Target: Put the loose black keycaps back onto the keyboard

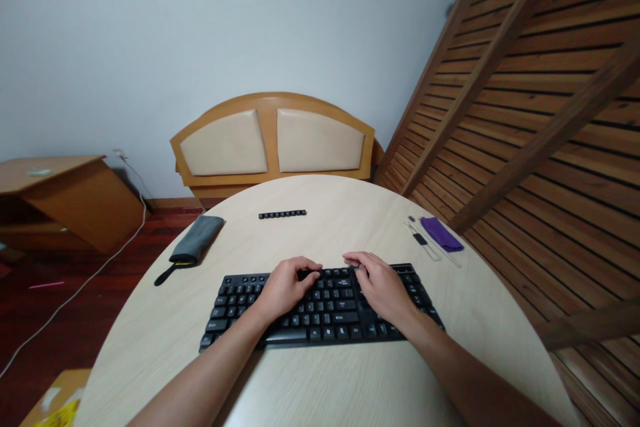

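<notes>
Head view. Keyboard (320,303), black, lies flat on the round pale bench (350,380), near the front edge and square to the person. Left hand (285,287) rests on the upper middle keys with the fingers curled under. Right hand (383,290) lies over the right-hand block, fingertips drawn together at the top row. Whether either hand pinches a key or merely rests cannot be told: the fingertips are too small to read.

Farther back on the bench sits a short row of black keycaps (283,214), well apart from the keyboard. A grey pouch (196,240) lies at the left edge; a purple cloth (441,234) and small tools (425,243) lie at the right.

Assessment: the keyboard is judged light, stiff and flat, with a hard plastic case that may slide on the smooth top. Best held by the two short ends of the case; the keys are the weak point and should bear no load.
</notes>
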